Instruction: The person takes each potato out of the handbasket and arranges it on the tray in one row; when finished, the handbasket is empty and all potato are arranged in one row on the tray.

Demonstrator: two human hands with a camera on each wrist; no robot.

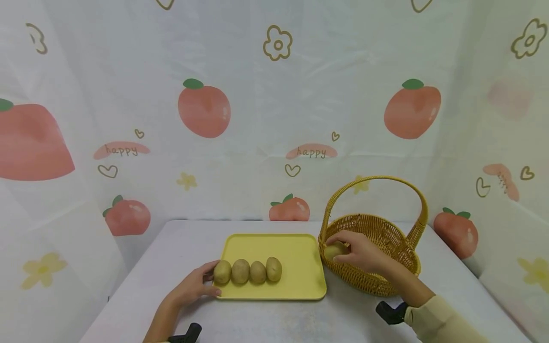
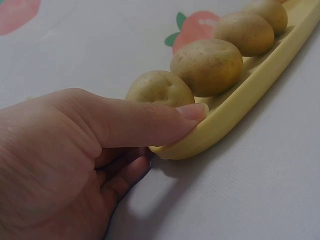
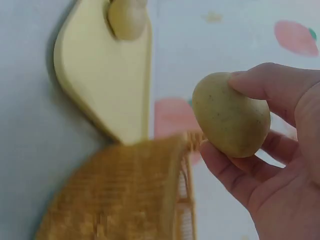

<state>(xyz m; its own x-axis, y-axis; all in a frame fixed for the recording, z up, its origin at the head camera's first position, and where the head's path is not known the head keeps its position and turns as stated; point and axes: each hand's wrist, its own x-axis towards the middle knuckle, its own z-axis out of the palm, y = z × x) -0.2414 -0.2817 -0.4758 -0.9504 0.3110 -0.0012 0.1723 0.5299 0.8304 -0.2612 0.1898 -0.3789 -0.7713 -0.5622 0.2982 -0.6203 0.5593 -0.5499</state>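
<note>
My right hand (image 1: 363,251) grips a potato (image 3: 227,115) between thumb and fingers, at the left rim of a wicker basket (image 1: 364,282) with a tall arched handle. In the right wrist view the potato is held up near the basket's edge. A yellow tray (image 1: 302,267) lies left of the basket. Several potatoes (image 1: 240,271) sit side by side in a row on its left half. My left hand (image 1: 194,285) holds the tray's left front corner, its thumb over the rim beside the end potato (image 2: 160,89); the other fingers are partly hidden behind the corner.
A white-covered table (image 1: 257,321) carries the tray and basket. Behind it hangs a pale cloth backdrop (image 1: 249,190) with printed fruit, flowers and hearts. Dark wrist devices (image 1: 391,313) show near both wrists.
</note>
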